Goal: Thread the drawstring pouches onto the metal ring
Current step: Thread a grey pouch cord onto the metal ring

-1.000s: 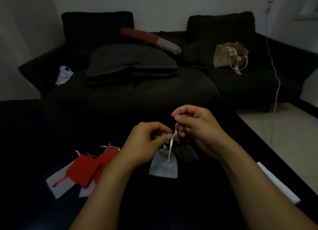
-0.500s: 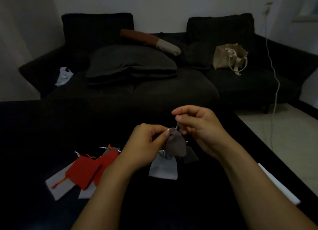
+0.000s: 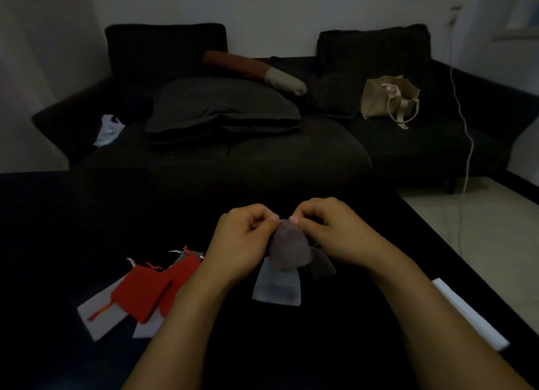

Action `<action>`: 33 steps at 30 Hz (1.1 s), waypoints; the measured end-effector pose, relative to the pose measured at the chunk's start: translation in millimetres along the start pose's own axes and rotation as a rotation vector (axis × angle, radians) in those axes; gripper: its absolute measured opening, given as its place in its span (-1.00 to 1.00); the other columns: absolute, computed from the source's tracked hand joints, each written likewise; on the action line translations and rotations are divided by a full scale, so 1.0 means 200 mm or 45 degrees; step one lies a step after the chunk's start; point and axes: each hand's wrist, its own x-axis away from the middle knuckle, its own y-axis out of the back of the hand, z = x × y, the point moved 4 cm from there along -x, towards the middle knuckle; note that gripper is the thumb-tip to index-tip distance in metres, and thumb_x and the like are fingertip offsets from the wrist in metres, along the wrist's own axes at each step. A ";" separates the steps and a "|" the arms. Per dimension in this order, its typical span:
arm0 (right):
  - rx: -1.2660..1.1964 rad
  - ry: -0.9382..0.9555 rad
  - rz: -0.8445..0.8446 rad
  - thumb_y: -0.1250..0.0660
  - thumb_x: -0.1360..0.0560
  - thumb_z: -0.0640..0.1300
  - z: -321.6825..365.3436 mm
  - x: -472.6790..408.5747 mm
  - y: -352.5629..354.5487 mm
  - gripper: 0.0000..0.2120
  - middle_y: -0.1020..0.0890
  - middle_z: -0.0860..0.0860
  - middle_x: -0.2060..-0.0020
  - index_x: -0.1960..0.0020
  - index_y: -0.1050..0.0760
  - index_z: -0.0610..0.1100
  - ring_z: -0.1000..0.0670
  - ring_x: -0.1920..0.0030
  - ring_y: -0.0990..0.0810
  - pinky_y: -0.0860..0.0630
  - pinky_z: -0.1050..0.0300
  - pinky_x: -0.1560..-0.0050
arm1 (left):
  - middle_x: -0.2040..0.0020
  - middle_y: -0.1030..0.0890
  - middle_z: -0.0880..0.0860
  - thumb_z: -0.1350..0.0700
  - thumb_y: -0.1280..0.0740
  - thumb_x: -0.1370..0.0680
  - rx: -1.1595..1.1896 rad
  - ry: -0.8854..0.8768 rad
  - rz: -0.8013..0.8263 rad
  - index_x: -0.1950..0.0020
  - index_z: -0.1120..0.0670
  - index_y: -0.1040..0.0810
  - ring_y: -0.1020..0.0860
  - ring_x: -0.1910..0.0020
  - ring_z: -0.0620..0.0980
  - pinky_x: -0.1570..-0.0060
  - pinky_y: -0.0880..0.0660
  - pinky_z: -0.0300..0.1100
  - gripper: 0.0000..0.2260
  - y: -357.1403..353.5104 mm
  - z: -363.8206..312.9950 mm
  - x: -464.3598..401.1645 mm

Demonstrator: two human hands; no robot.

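Note:
Both hands meet above the dark table. My left hand [image 3: 242,241] and my right hand [image 3: 329,232] each pinch the top of a brown-grey drawstring pouch [image 3: 288,248] that hangs between them. Below it hang a light grey pouch [image 3: 277,287] and a dark pouch [image 3: 322,263]. The metal ring is hidden behind my fingers. To the left, on the table, lie two red pouches [image 3: 140,292] on top of pale grey pouches [image 3: 96,314], with strings loose.
The black table [image 3: 58,229] fills the foreground, and a white strip [image 3: 469,314] lies along its right edge. Behind the table is a dark sofa [image 3: 233,144] with cushions, a beige bag [image 3: 388,101] and a white plastic bag [image 3: 109,128]. A white cable [image 3: 463,144] hangs at the right.
My hands have dropped a little and drawn together. The brown-grey pouch came up between them, and both hands now pinch its top; the pale string seen earlier is hidden.

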 end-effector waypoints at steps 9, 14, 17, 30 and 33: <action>-0.070 0.104 -0.123 -0.33 -0.56 -0.16 0.02 -0.01 0.02 -0.87 -0.63 0.01 0.13 0.12 -0.63 -0.12 0.05 0.11 -0.63 -0.58 0.07 0.02 | 0.04 -0.71 0.15 0.12 -0.31 -0.58 0.794 0.201 0.062 0.01 0.21 -0.67 -0.67 0.05 0.00 0.09 -0.58 -0.19 -0.80 -0.03 -0.03 0.00; -0.239 0.162 -0.190 -0.41 -0.51 -0.16 0.03 0.00 0.02 -0.90 -0.70 -0.04 0.27 0.15 -0.66 -0.13 -0.04 0.16 -0.69 -0.62 -0.02 0.06 | 0.17 -0.71 0.10 0.00 -0.36 -0.43 1.083 0.258 0.020 0.19 0.10 -0.72 -0.66 0.18 -0.08 0.22 -0.56 -0.29 -0.79 -0.05 -0.04 0.01; -0.314 0.155 -0.168 -0.42 -0.49 -0.21 0.03 0.01 0.03 -0.92 -0.70 -0.10 0.29 0.14 -0.68 -0.18 -0.03 0.25 -0.67 -0.61 0.05 0.14 | 0.19 -0.71 0.11 0.01 -0.37 -0.43 1.127 0.266 0.006 0.21 0.12 -0.71 -0.67 0.23 -0.05 0.28 -0.58 -0.26 -0.79 -0.05 -0.05 0.02; -0.226 0.237 -0.151 -0.46 -0.46 -0.22 0.12 0.06 0.12 -0.86 -0.69 -0.08 0.36 -0.01 -0.64 -0.08 0.02 0.32 -0.69 -0.65 0.12 0.18 | 0.12 -0.74 0.02 0.22 -0.30 -0.59 0.418 -0.221 0.067 0.00 0.14 -0.70 -0.69 0.08 -0.11 0.12 -0.53 -0.35 -0.83 0.01 -0.11 0.04; -0.086 0.227 -0.114 -0.48 -0.46 -0.19 0.14 0.07 0.11 -0.90 -0.69 -0.03 0.36 0.06 -0.65 -0.02 0.09 0.32 -0.68 -0.66 0.08 0.19 | 0.14 -0.74 -0.01 0.21 -0.35 -0.56 0.317 -0.208 0.123 0.03 0.10 -0.72 -0.70 0.09 -0.11 0.12 -0.55 -0.33 -0.86 0.01 -0.10 0.04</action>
